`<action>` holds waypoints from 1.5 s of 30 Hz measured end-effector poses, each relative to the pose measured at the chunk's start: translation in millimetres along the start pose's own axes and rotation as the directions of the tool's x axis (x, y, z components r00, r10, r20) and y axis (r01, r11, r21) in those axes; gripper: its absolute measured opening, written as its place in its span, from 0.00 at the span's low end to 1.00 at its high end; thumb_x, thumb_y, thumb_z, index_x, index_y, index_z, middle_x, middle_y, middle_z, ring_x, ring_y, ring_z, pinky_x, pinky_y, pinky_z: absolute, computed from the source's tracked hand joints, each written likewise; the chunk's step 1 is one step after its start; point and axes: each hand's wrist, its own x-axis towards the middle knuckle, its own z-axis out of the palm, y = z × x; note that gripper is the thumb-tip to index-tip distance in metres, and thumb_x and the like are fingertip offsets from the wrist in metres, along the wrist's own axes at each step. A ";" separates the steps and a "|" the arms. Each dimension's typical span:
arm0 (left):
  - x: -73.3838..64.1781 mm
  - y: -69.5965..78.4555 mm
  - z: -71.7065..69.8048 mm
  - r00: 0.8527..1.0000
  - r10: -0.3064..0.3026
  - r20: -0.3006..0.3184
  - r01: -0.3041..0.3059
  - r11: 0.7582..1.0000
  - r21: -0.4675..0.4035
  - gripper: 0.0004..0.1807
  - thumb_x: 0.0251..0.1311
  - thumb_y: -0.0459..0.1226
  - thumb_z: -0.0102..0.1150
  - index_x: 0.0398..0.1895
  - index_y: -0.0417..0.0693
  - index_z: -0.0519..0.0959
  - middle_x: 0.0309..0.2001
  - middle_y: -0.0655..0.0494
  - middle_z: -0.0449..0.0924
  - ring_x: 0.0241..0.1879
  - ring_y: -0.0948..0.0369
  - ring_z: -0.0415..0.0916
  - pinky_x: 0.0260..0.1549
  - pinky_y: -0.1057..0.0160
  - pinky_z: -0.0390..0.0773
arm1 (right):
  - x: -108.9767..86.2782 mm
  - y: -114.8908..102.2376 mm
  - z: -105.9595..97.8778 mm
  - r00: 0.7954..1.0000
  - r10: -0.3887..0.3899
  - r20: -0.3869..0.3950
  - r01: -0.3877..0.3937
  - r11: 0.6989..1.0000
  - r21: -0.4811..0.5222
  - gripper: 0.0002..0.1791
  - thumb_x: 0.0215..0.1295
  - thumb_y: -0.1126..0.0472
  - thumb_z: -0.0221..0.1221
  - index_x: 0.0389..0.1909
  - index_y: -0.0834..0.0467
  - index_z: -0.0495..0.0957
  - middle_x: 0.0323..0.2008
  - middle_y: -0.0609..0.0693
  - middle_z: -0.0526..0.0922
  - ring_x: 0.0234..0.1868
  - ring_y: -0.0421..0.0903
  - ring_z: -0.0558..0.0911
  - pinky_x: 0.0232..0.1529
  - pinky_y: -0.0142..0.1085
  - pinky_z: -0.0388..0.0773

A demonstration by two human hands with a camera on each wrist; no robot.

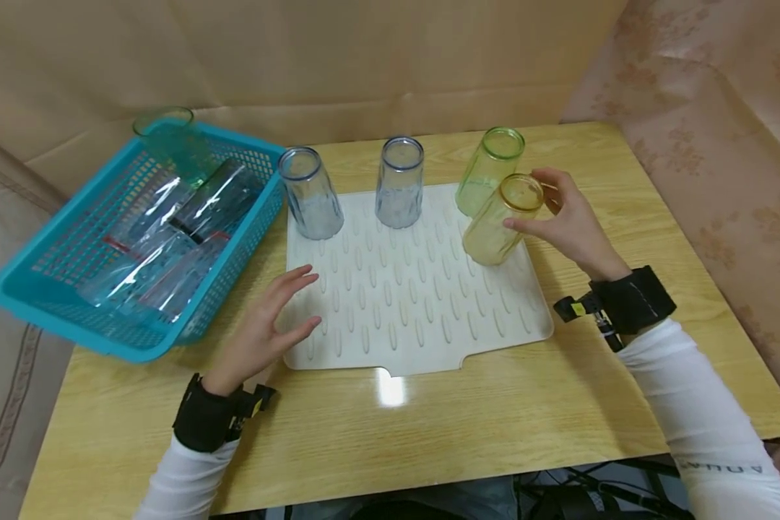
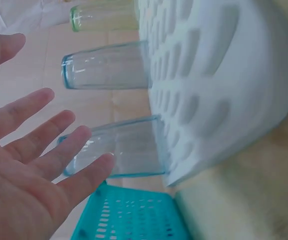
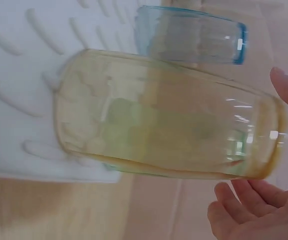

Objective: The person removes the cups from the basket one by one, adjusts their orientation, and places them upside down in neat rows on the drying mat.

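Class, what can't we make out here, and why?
Left wrist view: rest of the blue basket, cut off by the bottom edge.
Right wrist view: much of the green glass, obscured by the yellow glass.
Head view: lettering on the right sleeve, too small to read reliably.

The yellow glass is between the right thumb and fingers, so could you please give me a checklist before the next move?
1. Yellow glass standing on the mat: ok, its wide end appears to rest there.
2. Firm grip by the right hand: cannot tell; thumb and fingers are around the top, but contact is unclear.
3. Yellow glass apart from the green glass: cannot tell, they overlap in view.
4. Left hand free: ok, it holds nothing.
5. Blue glasses upright on the mat: ok.
6. Teal glass below the basket rim: not ok, it sticks up above.
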 end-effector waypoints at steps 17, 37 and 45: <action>22.7 -8.6 -96.9 0.994 0.109 -0.002 -0.105 0.966 0.236 0.34 0.51 0.28 0.69 0.63 0.34 0.68 0.62 0.34 0.66 0.59 0.39 0.66 0.50 0.38 0.69 | -32.7 -35.0 -5.2 0.984 -0.163 -0.072 0.154 0.981 -0.121 0.51 0.48 0.67 0.73 0.72 0.60 0.54 0.69 0.56 0.59 0.70 0.42 0.56 0.70 0.33 0.46; 33.8 -42.2 -166.7 0.958 -0.144 0.247 0.043 0.927 0.372 0.27 0.58 0.32 0.64 0.60 0.31 0.70 0.52 0.31 0.74 0.52 0.37 0.69 0.47 0.37 0.68 | -61.1 -31.1 4.1 0.978 -0.201 -0.061 0.198 0.979 -0.054 0.53 0.43 0.74 0.73 0.71 0.60 0.56 0.68 0.55 0.59 0.70 0.45 0.56 0.70 0.34 0.45; 47.6 -66.0 -163.7 0.842 -0.307 0.444 0.081 0.885 0.458 0.26 0.64 0.36 0.59 0.59 0.27 0.67 0.50 0.28 0.74 0.45 0.39 0.76 0.44 0.39 0.72 | -69.1 -27.8 6.0 0.979 -0.195 -0.055 0.192 0.980 -0.043 0.54 0.42 0.74 0.74 0.71 0.61 0.56 0.68 0.55 0.59 0.71 0.47 0.55 0.70 0.35 0.45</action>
